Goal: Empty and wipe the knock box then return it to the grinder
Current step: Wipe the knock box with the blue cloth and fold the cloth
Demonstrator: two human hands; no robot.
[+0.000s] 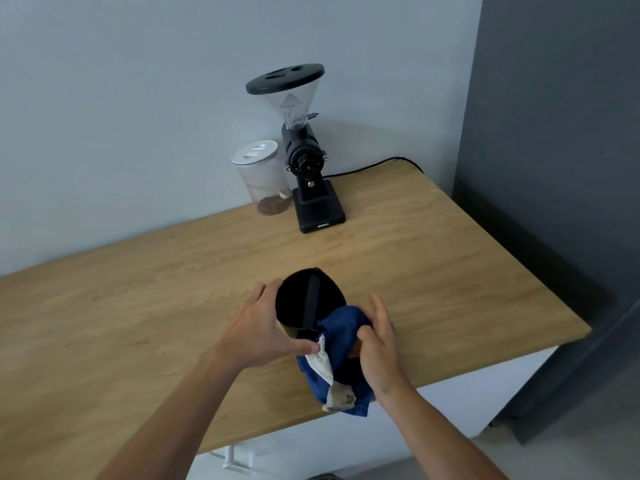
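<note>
A light wooden tabletop (433,258) stands against a pale blue-grey wall (121,98) — its right end close to a dark grey panel (561,116) that runs down to the floor. White surfaces (415,424) show beneath the table's near edge, and a pale grey floor (571,455) lies at lower right — soft, even light throughout.

Arms: two, both bare from the picture's lower edge to the wrists; no sleeve shows.
Left hand (263,327): bare, ungloved.
Right hand (379,344): bare, ungloved.
Rings, watch: none visible.
</note>
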